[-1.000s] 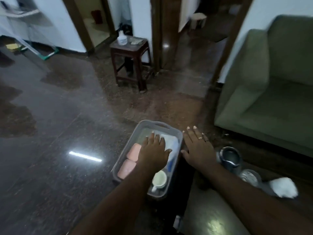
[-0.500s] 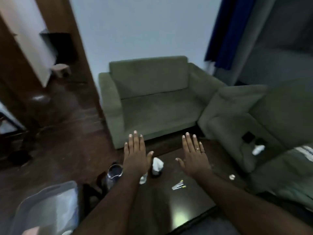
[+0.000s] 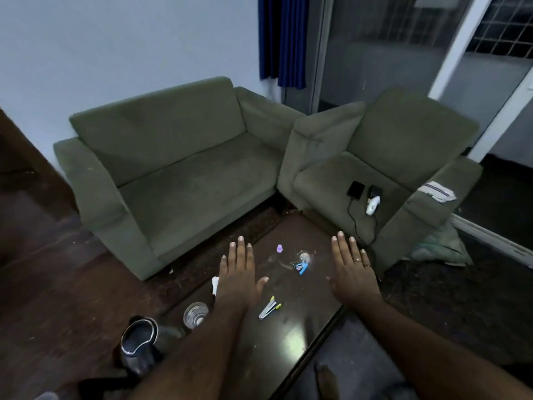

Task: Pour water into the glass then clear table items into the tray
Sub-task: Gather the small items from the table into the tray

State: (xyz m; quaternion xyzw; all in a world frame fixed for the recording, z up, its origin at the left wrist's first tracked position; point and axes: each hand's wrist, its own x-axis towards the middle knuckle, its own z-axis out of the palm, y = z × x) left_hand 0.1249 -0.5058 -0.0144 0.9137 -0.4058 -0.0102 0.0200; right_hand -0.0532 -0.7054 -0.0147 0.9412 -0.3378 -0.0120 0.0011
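Observation:
My left hand (image 3: 238, 277) and my right hand (image 3: 352, 274) hover flat, palms down with fingers spread, over a dark glossy low table (image 3: 291, 339); neither holds anything. A steel jug (image 3: 138, 343) stands at the table's near left corner, with a clear glass (image 3: 195, 314) just right of it. A stapler with yellow trim (image 3: 269, 308) lies below my left hand. A small purple piece (image 3: 279, 248), a blue item (image 3: 302, 267) and a white crumpled thing (image 3: 215, 285), partly hidden by my left hand, lie further out. The tray is out of view.
A green two-seat sofa (image 3: 178, 168) stands behind the table and a green armchair (image 3: 375, 168) to the right, holding black devices with a cable (image 3: 356, 189) and a white object (image 3: 372, 204). Dark floor surrounds the table. A bare foot (image 3: 326, 382) shows below the table edge.
The view swung right from the tray on the floor to the table and sofas. My left hand left the tray; both hands now hover flat over the table.

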